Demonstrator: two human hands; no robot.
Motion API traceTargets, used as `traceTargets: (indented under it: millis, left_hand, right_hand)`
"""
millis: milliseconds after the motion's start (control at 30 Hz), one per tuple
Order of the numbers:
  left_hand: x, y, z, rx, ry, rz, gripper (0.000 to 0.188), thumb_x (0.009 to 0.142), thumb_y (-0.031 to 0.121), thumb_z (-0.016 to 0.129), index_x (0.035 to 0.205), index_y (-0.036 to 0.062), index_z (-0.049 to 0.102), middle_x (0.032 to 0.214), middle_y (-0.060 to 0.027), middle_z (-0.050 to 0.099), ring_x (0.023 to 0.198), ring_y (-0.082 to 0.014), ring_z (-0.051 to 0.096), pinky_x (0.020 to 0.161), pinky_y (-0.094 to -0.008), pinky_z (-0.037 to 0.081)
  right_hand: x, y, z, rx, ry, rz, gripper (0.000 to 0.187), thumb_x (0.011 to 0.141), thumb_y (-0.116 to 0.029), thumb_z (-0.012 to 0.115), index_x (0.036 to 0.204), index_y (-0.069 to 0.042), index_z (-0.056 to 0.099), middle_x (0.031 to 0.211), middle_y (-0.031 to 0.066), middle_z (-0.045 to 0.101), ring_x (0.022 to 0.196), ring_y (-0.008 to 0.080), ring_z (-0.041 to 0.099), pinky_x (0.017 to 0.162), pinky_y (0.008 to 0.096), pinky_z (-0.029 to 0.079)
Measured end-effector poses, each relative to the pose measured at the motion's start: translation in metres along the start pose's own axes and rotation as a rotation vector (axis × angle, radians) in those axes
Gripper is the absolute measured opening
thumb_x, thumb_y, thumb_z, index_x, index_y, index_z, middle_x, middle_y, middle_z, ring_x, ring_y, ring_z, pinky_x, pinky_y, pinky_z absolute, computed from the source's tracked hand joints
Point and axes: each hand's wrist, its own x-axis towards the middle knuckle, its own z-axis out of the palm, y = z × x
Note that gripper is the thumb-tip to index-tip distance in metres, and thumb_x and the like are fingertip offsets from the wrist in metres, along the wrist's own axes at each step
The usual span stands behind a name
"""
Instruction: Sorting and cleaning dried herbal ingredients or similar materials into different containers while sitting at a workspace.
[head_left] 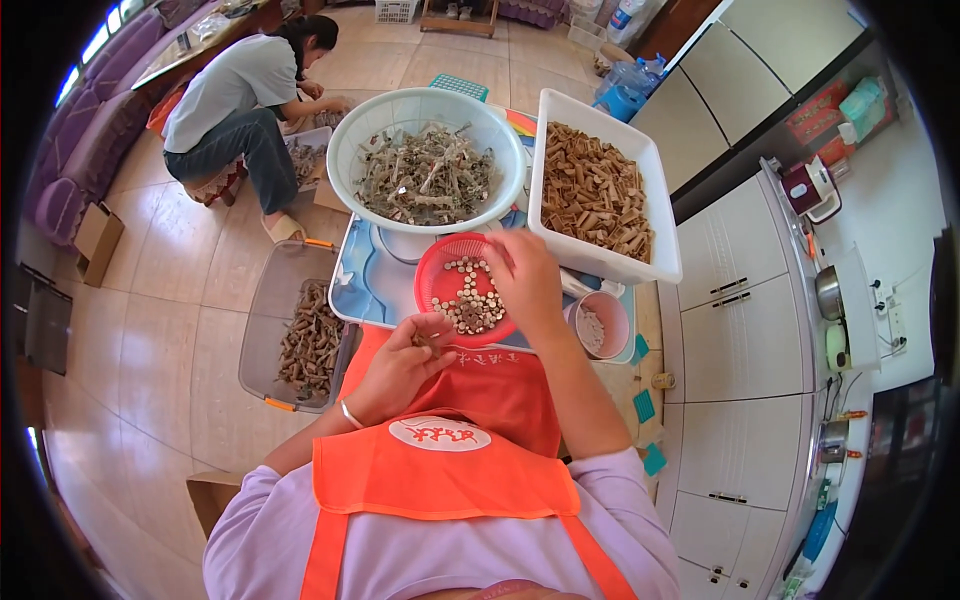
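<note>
My left hand (400, 370) is curled just left of the red plastic basket (428, 272), its fingers closed on a small brownish piece (428, 345) whose kind is unclear. My right hand (528, 278) reaches over the basket's right side with its fingers bent together. Whatever lies between those fingertips is hidden. Many small pale round discs (475, 312) are scattered on the basket's bottom. Behind it stands a pale green basin (345, 150) heaped with greyish, shiny scraps. To the right, a white tub (600, 122) holds brown, tube-like pieces.
A pink cup (613, 335) with whitish contents sits by the table's right edge. On the floor to the left stands a clear box (260, 330) of brown pieces. Another person (235, 110) crouches at the far left. White cabinets (745, 340) line the right side.
</note>
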Motion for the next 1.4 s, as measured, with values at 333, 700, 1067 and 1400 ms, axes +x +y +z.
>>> traceTargets:
  millis: [333, 700, 1067, 1400]
  left_hand:
    - [-0.036, 0.016, -0.016, 0.239, -0.027, -0.079, 0.039, 0.101, -0.003, 0.038, 0.138, 0.0084, 0.041, 0.127, -0.0107, 0.053, 0.121, -0.0215, 0.055, 0.102, -0.0351, 0.047]
    - [-0.055, 0.018, -0.028, 0.023, -0.098, -0.085, 0.018, 0.1, 0.005, 0.053, 0.118, 0.0083, 0.05, 0.118, -0.0087, 0.059, 0.114, -0.0203, 0.06, 0.093, -0.0315, 0.052]
    - [-0.048, 0.013, -0.05, -0.028, -0.038, -0.026, 0.021, 0.093, -0.006, 0.048, 0.108, 0.0089, 0.05, 0.108, -0.0103, 0.062, 0.087, -0.0191, 0.063, 0.075, -0.0287, 0.051]
    - [-0.008, 0.026, -0.002, 0.109, 0.027, 0.129, 0.01, 0.099, 0.004, 0.05, 0.107, 0.0098, 0.047, 0.108, -0.0079, 0.061, 0.083, -0.0134, 0.059, 0.069, -0.0253, 0.045]
  right_hand:
    - [0.148, 0.029, 0.105, -0.186, -0.079, -0.331, 0.012, 0.079, -0.017, 0.071, 0.089, -0.01, 0.073, 0.092, 0.0136, 0.067, 0.093, 0.0338, 0.065, 0.083, 0.0454, 0.052]
    - [0.169, 0.012, 0.178, -0.341, -0.198, 0.24, 0.028, 0.085, -0.028, 0.065, 0.101, -0.005, 0.064, 0.096, 0.0179, 0.071, 0.09, 0.0356, 0.069, 0.078, 0.0473, 0.054]
    - [0.177, 0.019, 0.08, 0.487, 0.086, 0.132, 0.033, 0.081, -0.014, 0.071, 0.111, -0.002, 0.063, 0.086, 0.0128, 0.07, 0.079, 0.0237, 0.069, 0.071, 0.0356, 0.054]
    - [0.053, -0.001, -0.001, 1.054, -0.149, 0.442, 0.028, 0.09, -0.005, 0.065, 0.115, -0.002, 0.053, 0.091, 0.0074, 0.065, 0.077, 0.0125, 0.063, 0.067, 0.024, 0.049]
